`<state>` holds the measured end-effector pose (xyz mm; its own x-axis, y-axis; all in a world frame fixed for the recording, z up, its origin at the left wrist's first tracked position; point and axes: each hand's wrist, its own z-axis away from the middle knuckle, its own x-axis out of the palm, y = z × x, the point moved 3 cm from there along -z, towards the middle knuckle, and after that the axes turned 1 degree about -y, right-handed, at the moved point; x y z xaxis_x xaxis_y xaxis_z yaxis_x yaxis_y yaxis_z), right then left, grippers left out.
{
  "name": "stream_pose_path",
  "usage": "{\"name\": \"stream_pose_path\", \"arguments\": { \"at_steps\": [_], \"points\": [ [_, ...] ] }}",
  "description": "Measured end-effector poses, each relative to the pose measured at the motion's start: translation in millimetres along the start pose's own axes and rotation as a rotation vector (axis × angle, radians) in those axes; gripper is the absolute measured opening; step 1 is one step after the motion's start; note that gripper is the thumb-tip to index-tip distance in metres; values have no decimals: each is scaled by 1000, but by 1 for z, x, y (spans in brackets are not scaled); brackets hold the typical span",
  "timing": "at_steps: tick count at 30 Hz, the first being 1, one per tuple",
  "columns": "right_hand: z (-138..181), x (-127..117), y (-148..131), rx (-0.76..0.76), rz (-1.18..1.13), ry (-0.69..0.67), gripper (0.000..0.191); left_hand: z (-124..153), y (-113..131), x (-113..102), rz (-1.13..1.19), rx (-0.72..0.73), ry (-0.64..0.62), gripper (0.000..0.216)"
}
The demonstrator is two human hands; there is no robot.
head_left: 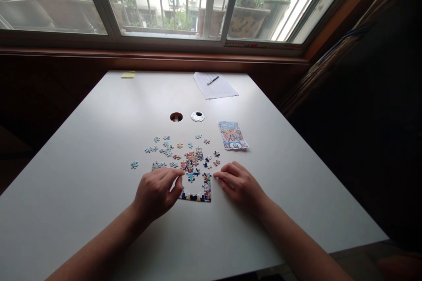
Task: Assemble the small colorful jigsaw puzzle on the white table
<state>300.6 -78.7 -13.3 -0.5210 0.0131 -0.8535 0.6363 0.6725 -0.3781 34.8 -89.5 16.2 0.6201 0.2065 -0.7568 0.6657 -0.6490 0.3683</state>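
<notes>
A partly assembled jigsaw puzzle (pixel 207 188) lies on the white table, with a dark bottom border and a built right side. Over its left part is my left hand (pixel 160 189), thumb and index fingertips close together in a pinch; whatever is between them is too small or hidden to make out. My right hand (pixel 242 186) rests to the right, fingers loosely bent and apart, index fingertip by the puzzle's right edge. A light-blue piece cluster (pixel 190 177) sits inside the frame, below a colourful joined section (pixel 191 157). Loose puzzle pieces (pixel 167 149) are scattered beyond my left hand.
A small picture sheet (pixel 232 135) showing a colourful design lies beyond my right hand. Farther back are a round cable hole (pixel 176 117), its metal cover (pixel 198 117), a paper (pixel 211 90) with a pen (pixel 213 80), and yellow sticky notes (pixel 128 74) by the window.
</notes>
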Motion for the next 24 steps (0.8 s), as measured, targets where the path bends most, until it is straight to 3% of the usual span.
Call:
{"name": "stream_pose_path", "arguments": {
  "at_steps": [24],
  "points": [
    [1, 2, 2, -13, 12, -14, 26, -1, 5, 1, -19, 29, -23, 9]
  ]
}}
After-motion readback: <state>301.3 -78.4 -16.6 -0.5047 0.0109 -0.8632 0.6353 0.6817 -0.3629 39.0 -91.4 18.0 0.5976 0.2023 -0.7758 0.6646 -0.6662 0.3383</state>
